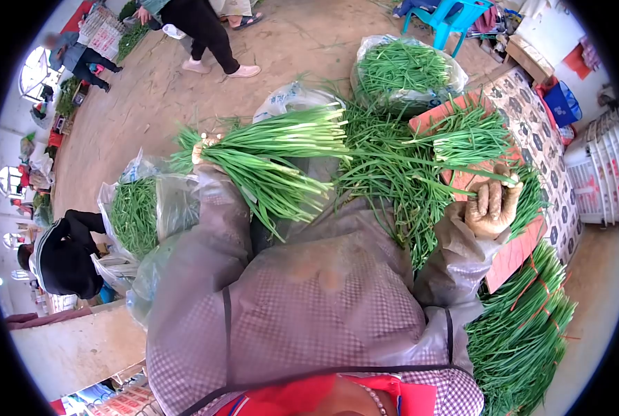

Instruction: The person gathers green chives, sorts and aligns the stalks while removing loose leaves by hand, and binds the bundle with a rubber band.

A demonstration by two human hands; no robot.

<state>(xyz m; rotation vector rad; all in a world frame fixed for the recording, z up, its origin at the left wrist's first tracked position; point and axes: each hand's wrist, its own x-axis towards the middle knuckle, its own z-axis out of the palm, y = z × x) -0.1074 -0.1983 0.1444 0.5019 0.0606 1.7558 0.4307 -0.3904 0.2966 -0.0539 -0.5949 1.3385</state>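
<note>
My left hand (205,148) is closed around a thick bunch of garlic chives (281,142), their pale cut ends fanned out to the right across my lap. On the other side my right hand (491,208) has its fingers curled, with thumb and fingertip pinching what looks like a single chive blade (455,186). Between the hands lies a loose heap of chives (385,163). A smaller sorted pile (472,142) rests on a reddish board (507,260) just beyond my right hand.
Tied chive bundles (524,326) lie at lower right. Plastic bags of chives stand ahead (403,66) and at left (134,215). A blue chair (448,24) and stacked white crates (594,173) are farther off. One person (70,253) bends at left; others are on the floor beyond.
</note>
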